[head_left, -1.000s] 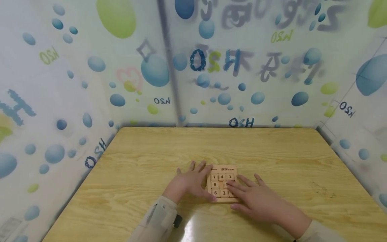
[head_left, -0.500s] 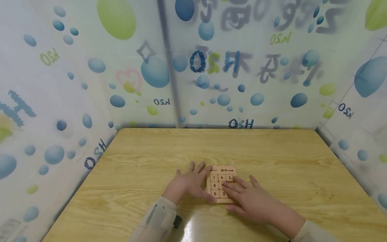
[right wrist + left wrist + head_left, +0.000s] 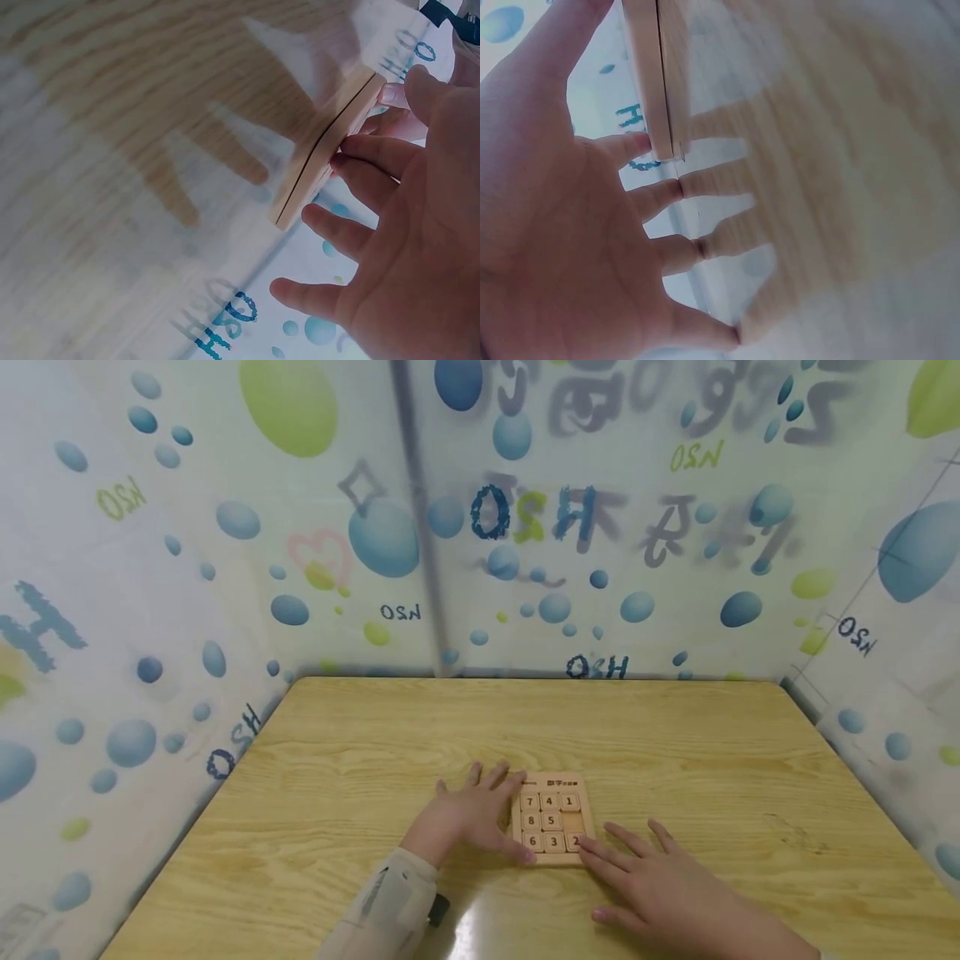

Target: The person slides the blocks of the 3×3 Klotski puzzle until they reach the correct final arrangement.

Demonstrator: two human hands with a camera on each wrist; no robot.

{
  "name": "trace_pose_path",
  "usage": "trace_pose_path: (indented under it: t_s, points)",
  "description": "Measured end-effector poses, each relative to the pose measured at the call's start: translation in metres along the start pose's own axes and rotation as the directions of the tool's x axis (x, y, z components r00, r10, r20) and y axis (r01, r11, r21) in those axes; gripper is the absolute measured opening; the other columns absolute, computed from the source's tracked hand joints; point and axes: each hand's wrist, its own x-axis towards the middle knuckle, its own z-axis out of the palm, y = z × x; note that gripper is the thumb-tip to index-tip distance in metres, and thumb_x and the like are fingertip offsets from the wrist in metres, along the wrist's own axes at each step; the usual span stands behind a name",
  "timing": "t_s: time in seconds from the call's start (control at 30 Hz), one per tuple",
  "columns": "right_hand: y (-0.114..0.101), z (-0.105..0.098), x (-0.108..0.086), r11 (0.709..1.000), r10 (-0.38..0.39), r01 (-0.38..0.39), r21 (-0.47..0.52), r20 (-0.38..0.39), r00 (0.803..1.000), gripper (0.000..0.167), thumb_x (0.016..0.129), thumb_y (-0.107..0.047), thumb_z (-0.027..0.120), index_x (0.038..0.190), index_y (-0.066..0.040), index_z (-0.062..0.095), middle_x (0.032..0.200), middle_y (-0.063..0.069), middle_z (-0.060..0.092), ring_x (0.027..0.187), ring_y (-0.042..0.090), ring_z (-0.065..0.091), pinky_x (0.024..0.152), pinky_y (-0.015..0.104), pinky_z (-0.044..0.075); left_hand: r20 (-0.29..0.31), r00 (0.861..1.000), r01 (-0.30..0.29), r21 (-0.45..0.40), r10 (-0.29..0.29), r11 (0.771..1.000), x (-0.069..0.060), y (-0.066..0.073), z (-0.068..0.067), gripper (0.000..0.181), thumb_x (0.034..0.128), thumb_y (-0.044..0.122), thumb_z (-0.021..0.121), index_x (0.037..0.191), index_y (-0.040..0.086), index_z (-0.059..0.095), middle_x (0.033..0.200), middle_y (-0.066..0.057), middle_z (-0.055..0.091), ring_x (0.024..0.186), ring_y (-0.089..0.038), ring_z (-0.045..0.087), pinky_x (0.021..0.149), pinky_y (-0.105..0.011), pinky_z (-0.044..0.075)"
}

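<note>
A wooden number board [image 3: 553,861] lies flat on the table, its tiles reading 7 4 1, 8 5 and a gap at the right, then 6 3 2. My left hand [image 3: 474,815] steadies its left side, thumb at the lower left corner and index finger at the upper left, the other fingers spread on the table. At the lower right, my right hand [image 3: 667,885] touches the 2 tile [image 3: 575,841] with a fingertip, fingers extended. The board's side edge shows in the left wrist view [image 3: 651,82] and the right wrist view [image 3: 330,146].
The wooden table [image 3: 375,727] extends around the board to a patterned wall [image 3: 510,643] behind it. More patterned wall stands at the left and right. A dark object [image 3: 439,910] sits at the left sleeve's cuff.
The 5 tile has moved left into the middle of its row, leaving the gap at the right. My right hand has drawn back toward the lower right. My left hand has stayed in place.
</note>
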Motion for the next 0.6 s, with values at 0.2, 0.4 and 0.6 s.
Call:
trace_pose_path:
  t_s: [0.2,0.4,0.6]
  points:
    - [-0.002,0.0008,-0.0023,1.0,-0.001,0.001,0.024,-0.011,1.0,0.077,0.102,-0.074,0.045,0.161,-0.025,0.049,0.169,-0.007,0.046,0.156,0.041,0.042,0.12,0.083,0.028,0.008,1.0,0.001,0.003,-0.001,1.0,0.0017,-0.0006,-0.0004,0.124,0.0721,0.08,0.082,0.171,0.038,0.02,0.182,0.0,0.008,0.167,-0.044,0.005,0.12,-0.089,0.007]
    - [-0.0022,0.001,-0.0026,0.999,0.026,-0.026,0.048,0.01,1.0,0.076,0.102,-0.074,0.045,0.161,-0.026,0.049,0.17,-0.01,0.043,0.157,0.044,0.039,0.121,0.081,0.027,0.006,1.0,-0.001,0.005,0.001,1.0,0.0024,-0.0012,-0.0002,0.124,0.0721,0.08,0.081,0.171,0.038,0.019,0.182,0.0,0.007,0.167,-0.044,0.004,0.119,-0.09,0.006]
    - [-0.0015,0.001,-0.0003,0.999,0.011,-0.011,0.034,0.005,1.0,0.076,0.102,-0.073,0.045,0.161,-0.026,0.049,0.171,-0.01,0.042,0.157,0.045,0.039,0.12,0.082,0.029,0.005,1.0,-0.005,0.002,0.005,1.0,0.0023,-0.0021,0.0008,0.124,0.0722,0.08,0.081,0.171,0.038,0.018,0.182,0.0,0.007,0.167,-0.044,0.004,0.119,-0.089,0.005]
